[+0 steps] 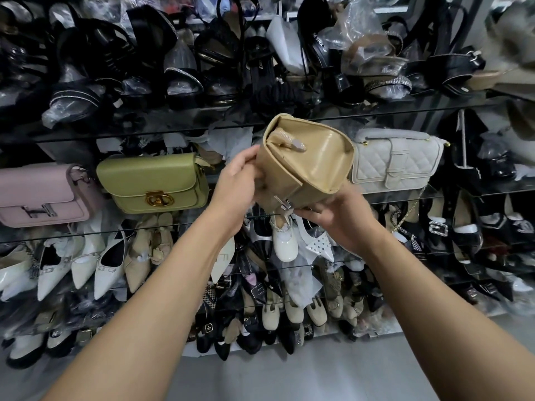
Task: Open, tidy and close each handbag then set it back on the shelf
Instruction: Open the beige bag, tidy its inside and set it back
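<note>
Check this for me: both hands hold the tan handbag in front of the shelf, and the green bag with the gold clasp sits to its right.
Wrong side. The head view shows the green bag to the left of the tan handbag; the white quilted bag is on its right. The left hand and right hand do both hold it.

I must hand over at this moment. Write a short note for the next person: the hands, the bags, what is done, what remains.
Left hand: grips the left end of the beige bag.
Right hand: holds it from below, fingers near its silver clasp.
The bag is off the glass shelf, tilted; its zip looks closed.
On the shelf: pink bag, green bag, white quilted bag, flaps closed.
Left: set the beige bag back, probably in the gap between green and white. Whether the others are tidied cannot be told.
</note>
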